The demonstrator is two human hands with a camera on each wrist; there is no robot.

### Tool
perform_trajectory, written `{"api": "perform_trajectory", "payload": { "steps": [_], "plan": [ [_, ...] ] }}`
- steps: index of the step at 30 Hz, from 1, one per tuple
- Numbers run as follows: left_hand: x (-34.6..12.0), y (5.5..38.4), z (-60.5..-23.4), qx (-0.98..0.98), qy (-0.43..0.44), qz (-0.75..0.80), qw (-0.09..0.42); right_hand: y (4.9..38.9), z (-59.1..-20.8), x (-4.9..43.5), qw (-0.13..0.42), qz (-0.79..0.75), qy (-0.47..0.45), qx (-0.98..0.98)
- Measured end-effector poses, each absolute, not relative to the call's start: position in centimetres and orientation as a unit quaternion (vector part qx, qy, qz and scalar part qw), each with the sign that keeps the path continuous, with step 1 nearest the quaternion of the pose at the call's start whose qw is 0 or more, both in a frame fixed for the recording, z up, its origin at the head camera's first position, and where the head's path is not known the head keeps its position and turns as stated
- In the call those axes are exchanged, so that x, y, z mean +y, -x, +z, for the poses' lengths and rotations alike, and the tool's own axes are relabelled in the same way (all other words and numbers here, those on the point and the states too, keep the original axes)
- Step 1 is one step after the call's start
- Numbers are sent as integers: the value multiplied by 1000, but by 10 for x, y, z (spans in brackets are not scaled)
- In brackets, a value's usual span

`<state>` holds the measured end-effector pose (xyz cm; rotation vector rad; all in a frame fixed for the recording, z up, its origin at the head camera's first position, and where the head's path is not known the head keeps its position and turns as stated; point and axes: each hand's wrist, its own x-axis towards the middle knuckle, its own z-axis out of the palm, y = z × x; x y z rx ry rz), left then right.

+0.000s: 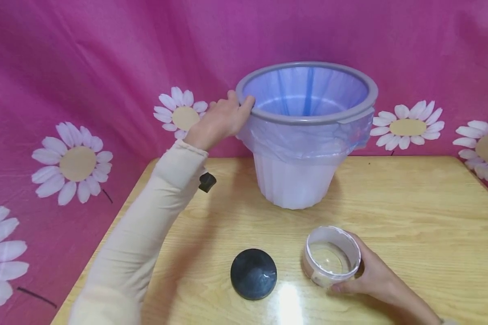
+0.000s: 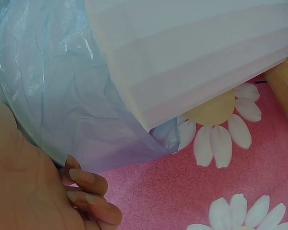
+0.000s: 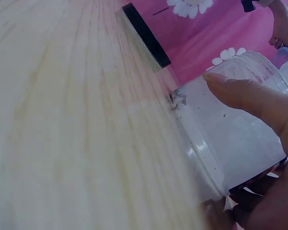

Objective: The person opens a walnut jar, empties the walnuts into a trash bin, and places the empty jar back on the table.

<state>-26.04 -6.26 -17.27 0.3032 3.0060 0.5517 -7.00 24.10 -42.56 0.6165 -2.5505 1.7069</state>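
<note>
A white ribbed trash bin (image 1: 294,180) with a grey rim stands upright on the table, lined with a translucent blue bag (image 1: 304,140) folded over its outside. My left hand (image 1: 223,118) grips the rim at its left side; in the left wrist view its fingers (image 2: 89,177) curl beside the bag's edge. Lower right, my right hand (image 1: 369,271) holds a clear open jar (image 1: 329,275) with white residue around its mouth, thumb on one side and fingers round the other. Left of the jar lies a round black lid (image 1: 253,274), flat on the wood.
The light wooden table (image 1: 410,203) runs back to a pink cloth (image 1: 118,54) printed with white daisies, which hangs behind and along the left. A black strap piece (image 1: 207,182) shows at the left wrist.
</note>
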Motion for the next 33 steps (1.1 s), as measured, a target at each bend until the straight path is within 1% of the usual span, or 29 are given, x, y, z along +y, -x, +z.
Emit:
{"api": "perform_trajectory", "payload": {
  "steps": [9, 13, 15, 21, 24, 28, 30, 33],
  "plan": [
    [-64, 260, -172, 978, -99, 181, 35, 70, -428, 244, -1, 555, -201, -807],
    [-70, 259, -171, 978, -114, 171, 28, 66, -429, 242, -1, 561, -204, -803],
    [-74, 259, -169, 978, -126, 167, 14, 64, -429, 243, 0, 566, -205, -799],
    [-91, 255, -171, 972, -153, 172, -52, 59, -429, 245, 9, 568, -195, -800],
    [-98, 248, -184, 971, -172, 147, -75, 55, -430, 243, 11, 547, -186, -816],
    [-108, 227, -209, 970, -191, 120, -89, 51, -429, 239, 12, 520, -184, -834],
    [-112, 213, -222, 969, -200, 113, -93, 51, -427, 238, 9, 514, -186, -838],
    [-119, 191, -242, 965, -215, 128, -79, 50, -421, 241, 15, 508, -200, -838]
  ]
}}
